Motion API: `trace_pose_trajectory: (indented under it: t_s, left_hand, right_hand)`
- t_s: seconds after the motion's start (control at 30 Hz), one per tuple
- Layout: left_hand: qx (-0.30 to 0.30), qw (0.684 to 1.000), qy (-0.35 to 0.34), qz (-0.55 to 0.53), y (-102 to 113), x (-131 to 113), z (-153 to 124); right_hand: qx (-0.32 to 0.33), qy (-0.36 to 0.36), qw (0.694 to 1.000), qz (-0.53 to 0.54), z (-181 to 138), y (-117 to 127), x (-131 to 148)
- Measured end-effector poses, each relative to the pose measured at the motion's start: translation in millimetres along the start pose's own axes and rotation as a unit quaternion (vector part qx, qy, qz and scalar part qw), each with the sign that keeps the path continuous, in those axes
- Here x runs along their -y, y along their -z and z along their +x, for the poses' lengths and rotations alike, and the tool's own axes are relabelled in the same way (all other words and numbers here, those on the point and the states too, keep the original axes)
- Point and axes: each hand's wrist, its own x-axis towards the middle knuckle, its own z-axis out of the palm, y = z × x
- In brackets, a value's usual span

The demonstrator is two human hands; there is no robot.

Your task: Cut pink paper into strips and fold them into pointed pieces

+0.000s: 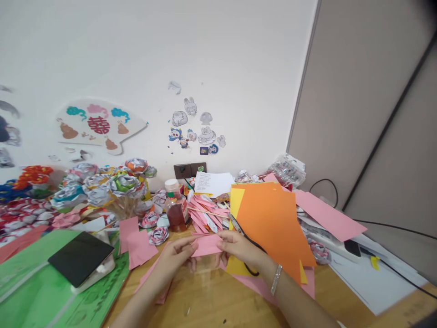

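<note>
Between both hands, a small piece of pink paper [206, 245] is held level above the wooden table [208, 300]. My left hand [179, 253] pinches its left end, while my right hand [235, 246] grips the right end with thumb on top. Close behind lies a heap of pink paper strips [201, 216]. Black-handled scissors [244, 232] rest on the orange paper sheets [269, 223], just beyond my right hand. More pink paper pieces [139, 246] lie to the left of my left hand.
A bottle of dark red liquid [176, 209] stands behind the hands. Paper flowers [119, 184] crowd the back left. A black-screened device [82, 257] sits on a green sheet [27, 273]. White papers [375, 282], a pink sheet [331, 214] and cables fill the right side.
</note>
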Motion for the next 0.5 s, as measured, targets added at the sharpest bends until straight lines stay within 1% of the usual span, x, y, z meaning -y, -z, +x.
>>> trace_pose_trajectory:
  t_s: [0.1,0.2,0.27,0.33,0.4,0.5]
  left_hand:
    - [-0.008,0.998,0.017,-0.052,-1.3,1.5,-0.2]
    - [-0.031,0.994,0.011,-0.101,-5.0,-0.7,-3.3]
    - [-0.043,0.992,0.005,-0.115,-6.8,-3.3,-6.2]
    - [-0.038,0.993,0.003,-0.113,-7.7,-5.3,-8.2]
    - [-0.018,0.995,0.003,-0.098,-8.4,-6.0,-8.3]
    - [-0.002,0.999,0.014,-0.049,-11.0,-5.7,-5.5]
  right_hand:
    - [-0.001,0.0,1.0,0.023,-1.4,-0.8,1.9]
    - [-0.003,0.012,0.999,0.042,-2.0,-2.8,3.9]
    - [-0.018,0.024,0.998,0.053,-2.4,-4.5,5.1]
    - [-0.035,0.035,0.997,0.06,-2.8,-6.1,5.5]
    - [-0.044,0.043,0.996,0.057,-3.0,-7.0,4.7]
    - [-0.046,0.044,0.998,0.019,-2.8,-6.0,2.1]
